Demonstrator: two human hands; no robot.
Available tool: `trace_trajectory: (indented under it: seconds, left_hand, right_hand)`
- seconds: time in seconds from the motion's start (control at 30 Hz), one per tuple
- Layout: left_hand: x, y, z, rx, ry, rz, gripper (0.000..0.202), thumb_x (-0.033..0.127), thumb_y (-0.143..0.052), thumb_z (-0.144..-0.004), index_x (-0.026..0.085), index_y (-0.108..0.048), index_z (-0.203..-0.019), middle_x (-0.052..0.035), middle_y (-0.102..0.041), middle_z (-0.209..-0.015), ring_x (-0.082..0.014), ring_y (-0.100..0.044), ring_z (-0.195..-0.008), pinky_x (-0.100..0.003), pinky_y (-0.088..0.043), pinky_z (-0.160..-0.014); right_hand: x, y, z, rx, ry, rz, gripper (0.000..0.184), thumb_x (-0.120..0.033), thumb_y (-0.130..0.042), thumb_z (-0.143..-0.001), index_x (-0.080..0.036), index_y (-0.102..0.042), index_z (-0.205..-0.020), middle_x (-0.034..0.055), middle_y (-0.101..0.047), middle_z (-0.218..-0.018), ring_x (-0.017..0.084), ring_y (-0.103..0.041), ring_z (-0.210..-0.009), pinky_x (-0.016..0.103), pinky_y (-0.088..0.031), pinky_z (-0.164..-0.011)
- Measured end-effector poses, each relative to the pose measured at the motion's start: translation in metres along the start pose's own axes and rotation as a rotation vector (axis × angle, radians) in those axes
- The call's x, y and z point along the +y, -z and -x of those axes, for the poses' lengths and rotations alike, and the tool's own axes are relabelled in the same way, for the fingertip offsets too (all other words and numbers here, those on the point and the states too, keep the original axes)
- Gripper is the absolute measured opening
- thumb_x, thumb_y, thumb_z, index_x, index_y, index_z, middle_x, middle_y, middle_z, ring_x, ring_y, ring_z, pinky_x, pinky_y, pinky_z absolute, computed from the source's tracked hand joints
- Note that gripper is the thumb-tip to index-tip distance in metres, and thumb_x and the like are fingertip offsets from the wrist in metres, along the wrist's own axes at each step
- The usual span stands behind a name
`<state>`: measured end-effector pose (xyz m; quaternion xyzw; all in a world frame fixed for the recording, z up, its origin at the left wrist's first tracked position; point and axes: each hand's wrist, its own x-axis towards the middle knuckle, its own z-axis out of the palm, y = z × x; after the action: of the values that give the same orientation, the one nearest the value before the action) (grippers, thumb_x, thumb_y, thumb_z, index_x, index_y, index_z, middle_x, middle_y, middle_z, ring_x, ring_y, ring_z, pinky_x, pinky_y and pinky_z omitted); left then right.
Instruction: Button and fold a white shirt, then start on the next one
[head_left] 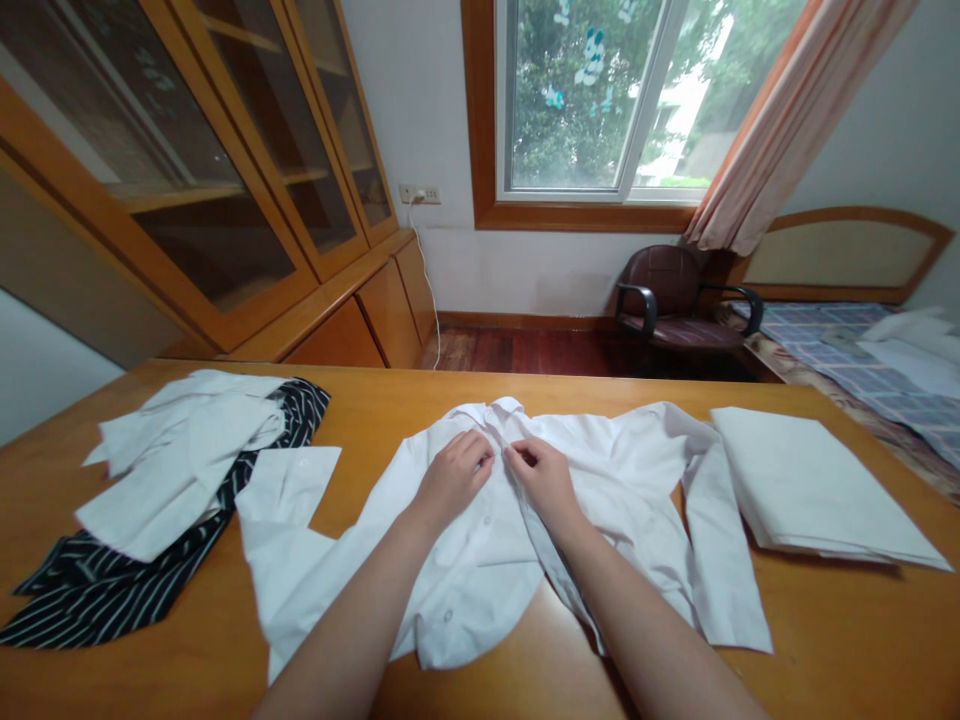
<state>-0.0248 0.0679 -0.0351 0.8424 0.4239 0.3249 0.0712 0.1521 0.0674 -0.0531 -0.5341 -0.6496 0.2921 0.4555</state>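
Observation:
A white button-up shirt (480, 560) lies spread on the wooden table, its collar pointing away from me and its sleeves out to both sides. My left hand (456, 472) pinches the shirt's front edge just below the collar. Opposite it, my right hand (541, 480) has its thumb and fingers closed on the other front edge. The two hands are a small gap apart. Lower down, the fronts part and the table shows between them. Buttons are visible on the left front; whether a button is between my fingers I cannot tell.
On the left of the table (360, 400) lie crumpled white clothing (187, 450) and a black garment with white stripes (135, 590). A folded white cloth (832, 490) sits at the right. Beyond stand a glass-door cabinet (337, 270), an office chair (667, 290) and a bed (862, 370).

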Motion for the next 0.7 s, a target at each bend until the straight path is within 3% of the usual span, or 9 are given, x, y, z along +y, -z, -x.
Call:
trace_trajectory:
  seconds: [0.43,0.7]
  left_hand:
    - [0.0042,0.0067,0.0001,0.030,-0.083,-0.025,0.016,0.015,-0.049,-0.096,0.020,-0.058,-0.084,-0.0055,-0.063,-0.092,-0.0198,-0.058,-0.090,-0.035,-0.050,-0.083]
    - [0.0026,0.0056,-0.0010,0.041,-0.057,0.096,0.011,0.015,-0.051,-0.095,0.021,-0.059,-0.090,-0.0051,-0.064,-0.092,-0.0197,-0.060,-0.092,-0.035,-0.050,-0.084]
  right_hand:
    - [-0.0083,0.0036,0.0011,-0.163,0.012,-0.098,0.022,-0.033,-0.059,-0.090,-0.019,-0.075,-0.084,0.0030,-0.072,-0.077,0.017,-0.063,-0.072,0.026,-0.046,-0.068]
    - [-0.0060,0.0032,0.0016,-0.152,0.013,-0.084,0.014,-0.027,-0.062,-0.084,-0.017,-0.073,-0.085,0.0026,-0.070,-0.076,0.016,-0.061,-0.070,0.026,-0.045,-0.066]
